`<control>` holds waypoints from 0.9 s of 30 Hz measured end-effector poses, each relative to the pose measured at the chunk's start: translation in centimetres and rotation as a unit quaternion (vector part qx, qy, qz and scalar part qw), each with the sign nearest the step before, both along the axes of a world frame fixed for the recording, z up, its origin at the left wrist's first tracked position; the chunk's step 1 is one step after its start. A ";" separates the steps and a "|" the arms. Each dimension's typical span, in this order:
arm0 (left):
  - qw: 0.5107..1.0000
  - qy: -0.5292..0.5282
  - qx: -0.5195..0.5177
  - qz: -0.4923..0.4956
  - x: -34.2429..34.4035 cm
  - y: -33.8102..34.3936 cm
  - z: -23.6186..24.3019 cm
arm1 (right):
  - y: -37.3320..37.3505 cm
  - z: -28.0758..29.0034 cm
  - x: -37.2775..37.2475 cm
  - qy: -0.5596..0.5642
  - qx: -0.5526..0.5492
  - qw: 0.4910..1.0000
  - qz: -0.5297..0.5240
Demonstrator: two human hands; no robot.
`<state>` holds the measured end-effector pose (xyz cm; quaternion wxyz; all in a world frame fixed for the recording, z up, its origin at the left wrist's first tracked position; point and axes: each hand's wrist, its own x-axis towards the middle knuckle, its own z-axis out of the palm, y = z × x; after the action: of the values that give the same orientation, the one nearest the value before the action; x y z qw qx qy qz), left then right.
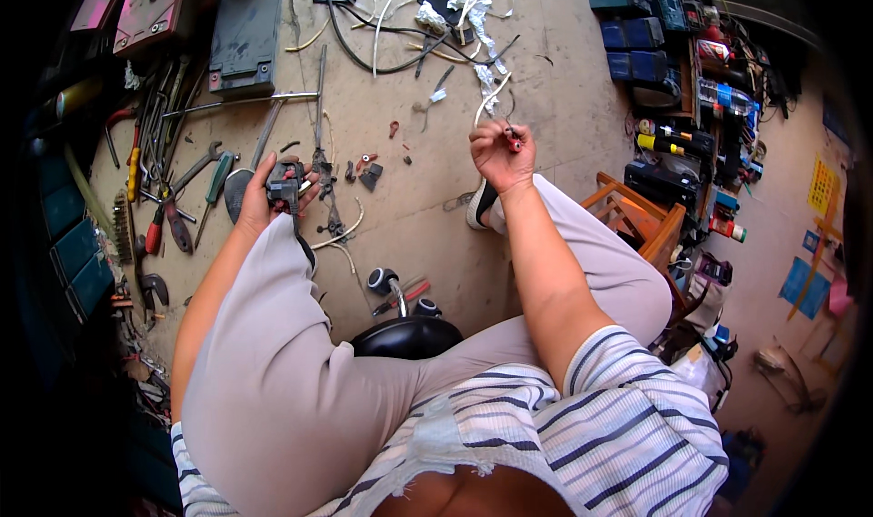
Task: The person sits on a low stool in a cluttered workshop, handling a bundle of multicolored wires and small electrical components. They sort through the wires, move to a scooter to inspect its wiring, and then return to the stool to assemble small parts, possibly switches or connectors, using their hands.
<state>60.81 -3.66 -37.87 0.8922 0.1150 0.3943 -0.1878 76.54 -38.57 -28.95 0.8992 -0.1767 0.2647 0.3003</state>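
Observation:
My left hand (257,197) is beside my left knee, its fingers curled round a small dark block-shaped part (287,188) with several projections. I cannot make out its exact kind. Raised above the floor in front of my right knee, my right hand (503,158) pinches a small red piece with a dark end (515,143). A white cable (491,99) and crumpled foil (486,79) lie just beyond that hand. Between the hands, small red terminal-like pieces (394,130) and a black fragment (371,179) are scattered on the floor.
Wrenches (198,164), screwdrivers (155,230) and a wire brush (122,215) lie at left, below a grey battery (244,44). A black wheeled stool (406,337) is beneath me. At right stand a wooden stool (646,212) and crowded shelves (696,94).

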 end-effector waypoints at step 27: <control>1.000 -0.001 -0.012 -0.006 0.1 0.0 -0.1 | -2.0 -1.7 1.7 -0.143 -0.749 0.514 0.393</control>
<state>60.89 -3.66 -37.98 0.8925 0.1067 0.3908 -0.1982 78.20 -40.61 -30.65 0.2499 -0.9112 0.1630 0.2841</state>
